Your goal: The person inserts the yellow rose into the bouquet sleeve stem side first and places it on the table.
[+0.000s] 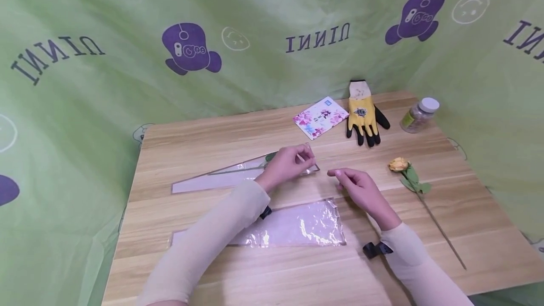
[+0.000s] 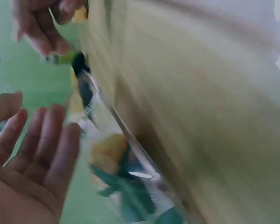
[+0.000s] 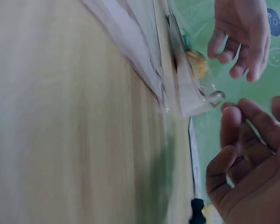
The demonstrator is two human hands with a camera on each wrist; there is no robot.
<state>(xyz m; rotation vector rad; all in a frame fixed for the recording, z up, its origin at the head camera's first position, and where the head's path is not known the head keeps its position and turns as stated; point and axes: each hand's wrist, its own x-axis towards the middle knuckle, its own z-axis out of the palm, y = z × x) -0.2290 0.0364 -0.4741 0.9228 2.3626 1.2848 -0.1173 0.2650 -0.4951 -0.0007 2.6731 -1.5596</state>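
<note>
My left hand hovers over the wide end of a clear flower sleeve, its fingers loosely bent and holding nothing. Inside the sleeve lies an artificial rose; its green stem shows in the head view, its bloom hidden behind my hand there. The left wrist view shows the yellow-orange rose with green leaves beneath the film. To the right, my right hand is held in the air above the table, fingers relaxed and nothing gripped. A second flat sleeve lies nearer, partly under the left forearm.
Another orange rose lies on the right of the wooden table, its long stem pointing toward the front. Along the back are a flowered card, a yellow and black work glove and a white-lidded jar. Green cloth hangs behind.
</note>
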